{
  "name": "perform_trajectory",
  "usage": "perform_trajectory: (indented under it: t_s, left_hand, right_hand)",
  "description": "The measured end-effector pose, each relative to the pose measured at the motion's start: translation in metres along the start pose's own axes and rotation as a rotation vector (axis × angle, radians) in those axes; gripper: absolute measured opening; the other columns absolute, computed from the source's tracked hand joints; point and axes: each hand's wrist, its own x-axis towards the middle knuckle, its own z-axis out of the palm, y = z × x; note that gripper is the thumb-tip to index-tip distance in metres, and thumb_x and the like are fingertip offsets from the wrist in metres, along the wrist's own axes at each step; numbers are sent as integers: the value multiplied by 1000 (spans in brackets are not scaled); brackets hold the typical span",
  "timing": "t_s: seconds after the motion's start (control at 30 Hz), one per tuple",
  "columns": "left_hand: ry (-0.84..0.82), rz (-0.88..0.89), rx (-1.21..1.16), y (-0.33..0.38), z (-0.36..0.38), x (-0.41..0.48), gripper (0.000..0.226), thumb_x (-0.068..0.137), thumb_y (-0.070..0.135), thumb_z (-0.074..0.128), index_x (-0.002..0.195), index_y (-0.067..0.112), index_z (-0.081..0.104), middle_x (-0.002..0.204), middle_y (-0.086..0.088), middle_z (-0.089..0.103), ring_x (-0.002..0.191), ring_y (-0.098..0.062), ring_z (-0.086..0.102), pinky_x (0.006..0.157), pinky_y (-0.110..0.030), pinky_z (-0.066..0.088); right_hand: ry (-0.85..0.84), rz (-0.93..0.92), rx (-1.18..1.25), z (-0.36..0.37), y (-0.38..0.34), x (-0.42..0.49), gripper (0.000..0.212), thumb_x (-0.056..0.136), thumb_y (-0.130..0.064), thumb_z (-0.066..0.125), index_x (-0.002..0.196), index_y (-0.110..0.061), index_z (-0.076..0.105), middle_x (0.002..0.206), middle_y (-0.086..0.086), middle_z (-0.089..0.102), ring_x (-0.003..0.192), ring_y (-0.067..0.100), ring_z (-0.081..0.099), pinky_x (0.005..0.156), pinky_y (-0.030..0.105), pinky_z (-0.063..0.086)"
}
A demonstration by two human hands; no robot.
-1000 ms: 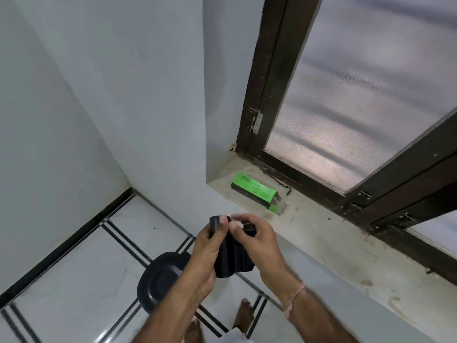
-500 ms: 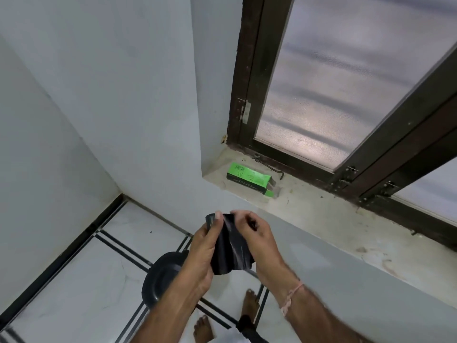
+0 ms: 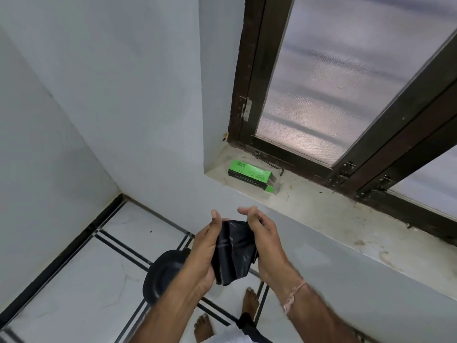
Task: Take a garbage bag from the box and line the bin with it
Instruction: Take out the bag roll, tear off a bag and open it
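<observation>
Below, black bin [image 3: 162, 274] half hidden behind left hand [image 3: 206, 253] and right hand [image 3: 265, 246], both closed around folded garbage bag [image 3: 235, 253].

Hidden, cropped or illegible parts, head view

Near side of black bin [image 3: 162, 276] covered by left forearm; depth and contents not discernible. Fingers of left hand [image 3: 206, 248] and right hand [image 3: 265, 243] concealed behind folded black garbage bag [image 3: 233, 251]; pale print on bag too small to read. Label text on green box [image 3: 249, 174] illegible. Both forearms and bare feet [image 3: 249, 302] cut at bottom edge; window frame [image 3: 249, 78] cropped top and right.
</observation>
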Motion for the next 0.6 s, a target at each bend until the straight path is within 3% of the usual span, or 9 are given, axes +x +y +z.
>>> perform_trajectory:
  t_s: [0.07,0.13,0.2,0.27,0.37,0.47,0.53,0.6]
  left_hand:
    - [6,15,-12,1,-3,1,77,77,70,79,121,7,73,122,-29,74,113,-45,73,90,-55,62]
    - [5,15,-8,2,-5,1,71,69,68,86,109,11,78,117,-27,77,108,-41,76,83,-48,64]
    - [17,9,5,0,-6,-1,73,66,68,87,109,9,79,114,-26,78,106,-41,77,86,-51,64]
    - [29,4,29,1,-7,-3,79,70,69,83,118,6,75,117,-26,77,110,-43,75,96,-62,59]
    - [38,4,74,3,-8,-4,83,72,75,78,121,8,75,121,-23,77,114,-42,73,102,-66,54]
    - [19,-24,64,4,-5,-5,81,77,77,74,121,8,75,123,-25,75,118,-46,70,104,-69,51]
    - [-2,-31,56,3,-2,-5,81,79,77,72,121,8,75,124,-27,74,117,-48,70,102,-69,52]
    - [-3,-23,42,2,-3,-5,79,79,74,75,121,7,74,122,-28,74,114,-48,72,97,-65,57]
  right_hand:
    - [-91,-39,-151,-2,0,-3,31,91,-49,73,106,-23,77,102,1,80,97,15,75,90,33,60]
    - [-90,-104,-311,0,2,-3,22,89,-35,82,95,-15,77,90,1,80,88,14,76,86,32,60]
    - [-38,-142,-303,-1,5,-1,24,93,-23,77,86,-2,69,75,7,70,74,17,67,75,35,53]
    - [6,-141,-215,-4,7,0,29,99,-20,71,85,3,58,73,9,59,72,20,57,71,35,46]
    - [76,-116,-173,-8,8,2,24,103,-17,63,86,-2,55,74,5,58,72,18,55,65,29,46]
    - [74,-102,-148,-7,5,-1,22,108,-13,54,91,-14,68,81,3,64,72,17,56,53,26,47]
    - [16,-87,-137,-7,2,-5,24,108,-24,54,95,-20,74,80,6,66,68,19,58,48,27,44]
    - [-75,-83,-181,-8,-2,-9,19,101,-35,66,100,-19,76,87,14,73,72,21,67,57,36,52]
